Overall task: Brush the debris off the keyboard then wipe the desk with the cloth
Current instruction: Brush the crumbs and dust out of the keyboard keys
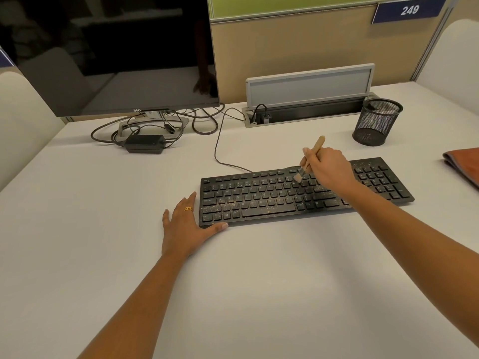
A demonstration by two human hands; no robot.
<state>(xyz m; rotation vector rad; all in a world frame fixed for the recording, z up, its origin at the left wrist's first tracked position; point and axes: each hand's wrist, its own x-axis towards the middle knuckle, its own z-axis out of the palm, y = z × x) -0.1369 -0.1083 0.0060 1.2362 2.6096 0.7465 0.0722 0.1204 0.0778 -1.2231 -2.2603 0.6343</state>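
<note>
A black keyboard [269, 198] lies on the white desk [259, 281], dusted with pale crumbs of debris, thickest at its left end and right keypad. My right hand [330, 169] grips a small wooden-handled brush [312, 156], whose bristles touch the upper key rows right of centre. My left hand [186, 228] lies flat on the desk with straight fingers, its thumb along the keyboard's front left corner. An orange cloth [464, 161] lies folded at the desk's right edge, partly cut off by the frame.
A dark monitor [111, 53] stands at the back left with tangled cables and a power adapter [144, 143] under it. A cable box with a raised lid [308, 99] sits at the back. A black mesh pen holder [375, 121] stands behind the keyboard's right end.
</note>
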